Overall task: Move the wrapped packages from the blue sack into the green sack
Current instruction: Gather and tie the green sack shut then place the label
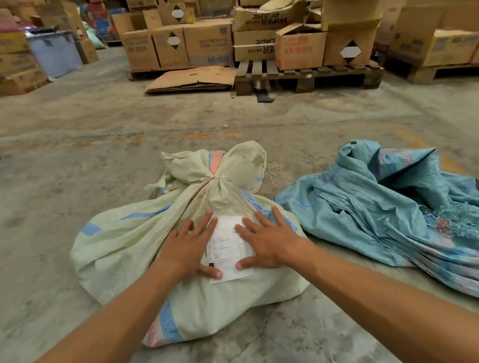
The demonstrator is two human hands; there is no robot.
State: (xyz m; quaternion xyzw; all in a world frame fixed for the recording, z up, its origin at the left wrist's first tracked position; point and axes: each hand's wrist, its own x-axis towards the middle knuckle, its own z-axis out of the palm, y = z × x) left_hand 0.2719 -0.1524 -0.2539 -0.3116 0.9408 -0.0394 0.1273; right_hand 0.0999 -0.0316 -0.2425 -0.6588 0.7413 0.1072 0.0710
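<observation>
Left hand [186, 247] and right hand [266, 240] lie flat, grip released, on a paper label [228, 248] atop the tied green sack [129, 247] on the floor. Blue sack [378, 207] lies crumpled just right. Packages hidden; label print illegible.

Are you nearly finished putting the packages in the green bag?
Nearly, it seems. The blue sack lies flat and crumpled on the floor, looking emptied. The pale green sack is bulging and its neck is tied shut. Right now the left hand and the right hand lie flat on it, either side of a white paper label. No loose packages are in sight, so little seems left.
</observation>
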